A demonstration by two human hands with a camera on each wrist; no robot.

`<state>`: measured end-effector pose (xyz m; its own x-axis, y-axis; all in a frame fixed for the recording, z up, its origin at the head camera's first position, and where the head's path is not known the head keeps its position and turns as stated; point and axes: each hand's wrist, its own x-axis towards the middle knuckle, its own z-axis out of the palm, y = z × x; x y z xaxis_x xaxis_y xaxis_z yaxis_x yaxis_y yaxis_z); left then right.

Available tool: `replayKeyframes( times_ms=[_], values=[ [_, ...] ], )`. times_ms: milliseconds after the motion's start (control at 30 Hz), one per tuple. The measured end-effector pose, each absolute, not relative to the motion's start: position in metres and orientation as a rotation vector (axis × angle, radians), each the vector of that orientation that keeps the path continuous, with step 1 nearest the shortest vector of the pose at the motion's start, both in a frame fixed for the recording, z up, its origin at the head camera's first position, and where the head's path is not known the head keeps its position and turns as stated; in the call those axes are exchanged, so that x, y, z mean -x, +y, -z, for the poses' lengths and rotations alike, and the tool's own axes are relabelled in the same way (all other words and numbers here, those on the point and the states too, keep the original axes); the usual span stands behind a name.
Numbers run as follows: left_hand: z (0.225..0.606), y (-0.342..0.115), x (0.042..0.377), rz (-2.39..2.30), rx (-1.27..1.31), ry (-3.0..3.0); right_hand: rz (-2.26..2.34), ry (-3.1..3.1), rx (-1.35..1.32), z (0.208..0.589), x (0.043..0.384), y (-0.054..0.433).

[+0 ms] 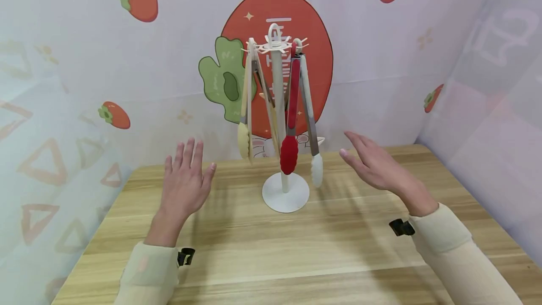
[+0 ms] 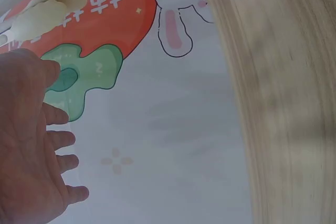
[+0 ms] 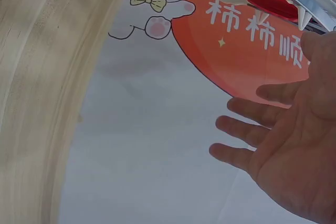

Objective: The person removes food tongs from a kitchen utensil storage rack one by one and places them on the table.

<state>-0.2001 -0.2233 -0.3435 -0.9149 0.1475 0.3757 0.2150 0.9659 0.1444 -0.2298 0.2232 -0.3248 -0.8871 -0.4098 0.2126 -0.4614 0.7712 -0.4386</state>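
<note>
A white rack with a round base stands toward the back of the table, and several tongs hang from its hooked top. Cream tongs hang on the left side. Red tongs hang at the front, and white-tipped tongs on the right. My left hand is held out left of the rack, fingers spread and straight, holding nothing. On the other side, my right hand reaches toward the rack with straight fingers, also holding nothing. Both palms show bare in the wrist views.
The wooden table runs back to a pale cloth backdrop printed with persimmons. More printed cloth hangs along the right side and the left. Each sleeve cuff carries a small black strap.
</note>
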Motion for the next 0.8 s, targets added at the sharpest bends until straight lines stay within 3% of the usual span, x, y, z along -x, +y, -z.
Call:
replayKeyframes(
  times_ms=[800],
  values=[
    [0.356, -0.212, 0.195, 0.371, 0.372, -2.735, -1.067, -2.615, -0.799, 0.3, 0.255, 0.2]
  ],
)
